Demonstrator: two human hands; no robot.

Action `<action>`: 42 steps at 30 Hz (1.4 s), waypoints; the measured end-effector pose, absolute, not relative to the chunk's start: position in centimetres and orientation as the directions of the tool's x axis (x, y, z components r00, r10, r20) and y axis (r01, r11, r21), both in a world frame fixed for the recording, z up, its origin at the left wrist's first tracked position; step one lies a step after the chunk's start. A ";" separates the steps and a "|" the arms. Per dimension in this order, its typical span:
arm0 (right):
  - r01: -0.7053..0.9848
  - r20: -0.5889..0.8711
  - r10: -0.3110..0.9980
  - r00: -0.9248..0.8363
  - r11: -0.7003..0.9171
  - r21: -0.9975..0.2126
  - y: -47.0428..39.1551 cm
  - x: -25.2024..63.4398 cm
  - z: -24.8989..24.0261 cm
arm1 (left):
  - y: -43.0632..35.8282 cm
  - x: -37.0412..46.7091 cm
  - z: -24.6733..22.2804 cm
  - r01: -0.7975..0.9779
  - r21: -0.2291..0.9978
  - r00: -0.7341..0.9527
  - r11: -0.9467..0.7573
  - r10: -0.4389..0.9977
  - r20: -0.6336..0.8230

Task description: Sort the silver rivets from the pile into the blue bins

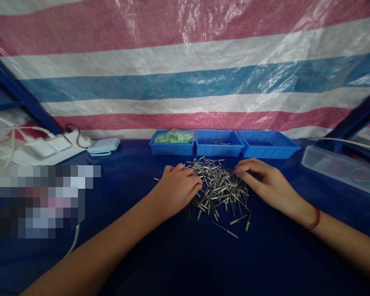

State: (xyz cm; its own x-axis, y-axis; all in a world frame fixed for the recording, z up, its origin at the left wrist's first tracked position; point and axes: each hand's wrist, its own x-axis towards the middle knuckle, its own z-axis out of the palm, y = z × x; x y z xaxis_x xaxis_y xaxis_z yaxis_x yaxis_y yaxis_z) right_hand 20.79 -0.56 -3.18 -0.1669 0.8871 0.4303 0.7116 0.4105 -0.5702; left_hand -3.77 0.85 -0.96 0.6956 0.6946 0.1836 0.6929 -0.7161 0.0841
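A loose pile of silvery blind rivets (218,185) lies on the blue tabletop, several with long thin stems sticking out. My left hand (179,188) rests at the pile's left edge, back upward. Its fingers are curled with the thumb drawn in against them, and whatever they hold, if anything, is hidden. On the opposite side, my right hand (267,181) reaches the pile's right edge. Thumb and forefinger meet there in a pinch; anything between the tips is too small to make out. Single rivets (225,230) lie just in front of the pile.
Behind the pile stand three blue bins: one with green-and-clear packets (174,137), a middle bin (218,150) holding a few rivets, and a right bin (269,150). A clear plastic lid (342,169) lies right. At left are a power strip (49,148) and a pale-blue device (104,146).
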 end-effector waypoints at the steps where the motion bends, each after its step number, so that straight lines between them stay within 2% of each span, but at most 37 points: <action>1: 0.712 0.428 0.887 -0.170 0.412 -0.569 -0.5 20.8 -3.2 | 0.9 -3.8 -0.9 0.688 0.094 0.698 -0.719 0.692 0.183; 6: 0.711 0.419 0.888 -0.190 0.419 -0.564 -0.4 21.0 -3.4 | 0.8 -3.9 -0.6 0.696 0.144 0.682 -0.704 0.710 0.175; 13: 0.709 0.415 0.892 -0.179 0.409 -0.574 -0.5 20.9 -3.4 | 0.6 -3.6 -0.8 0.698 0.154 0.670 -0.699 0.714 0.203; 20: 0.696 0.416 0.894 -0.164 0.404 -0.594 -0.6 20.7 -3.4 | 0.2 -3.3 -1.1 0.719 0.172 0.653 -0.673 0.739 0.166; 26: 0.692 0.484 0.865 -0.133 0.431 -0.580 -1.1 20.3 -2.7 | 0.2 -3.0 -1.0 0.792 0.120 0.556 -0.598 0.789 0.262; 27: 0.685 0.492 0.859 -0.145 0.446 -0.576 -1.4 20.1 -2.5 | 0.2 -2.9 -0.9 0.794 0.152 0.535 -0.589 0.794 0.288; 29: 0.656 0.486 0.856 -0.175 0.469 -0.591 -2.0 19.4 -2.3 | 0.1 -2.6 -0.7 0.755 0.290 0.496 -0.589 0.801 0.335; 32: 0.573 0.430 0.885 -0.178 0.449 -0.686 -3.0 18.1 -2.0 | -0.5 -1.9 -0.6 0.571 0.575 0.471 -0.586 0.807 0.355; 34: 0.502 0.391 0.907 -0.154 0.413 -0.760 -3.7 17.4 -1.8 | -1.1 -1.4 -0.6 0.456 0.688 0.479 -0.564 0.807 0.345; 37: 0.421 0.373 0.918 -0.136 0.394 -0.817 -4.1 16.9 -1.7 | -1.7 -0.8 -0.8 0.392 0.738 0.486 -0.549 0.805 0.341; 42: 0.387 0.387 0.906 -0.174 0.424 -0.819 -4.2 17.2 -1.8 | -1.9 -0.6 -1.1 0.387 0.717 0.474 -0.580 0.792 0.384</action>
State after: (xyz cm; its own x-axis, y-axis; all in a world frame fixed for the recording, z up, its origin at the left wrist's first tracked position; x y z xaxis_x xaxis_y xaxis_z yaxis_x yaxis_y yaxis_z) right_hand 17.18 -4.16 -1.79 -0.1740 0.9056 0.3868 0.3866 0.4241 -0.8190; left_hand -0.58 -1.94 -1.13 0.4744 0.7921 0.3842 0.3866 -0.5795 0.7174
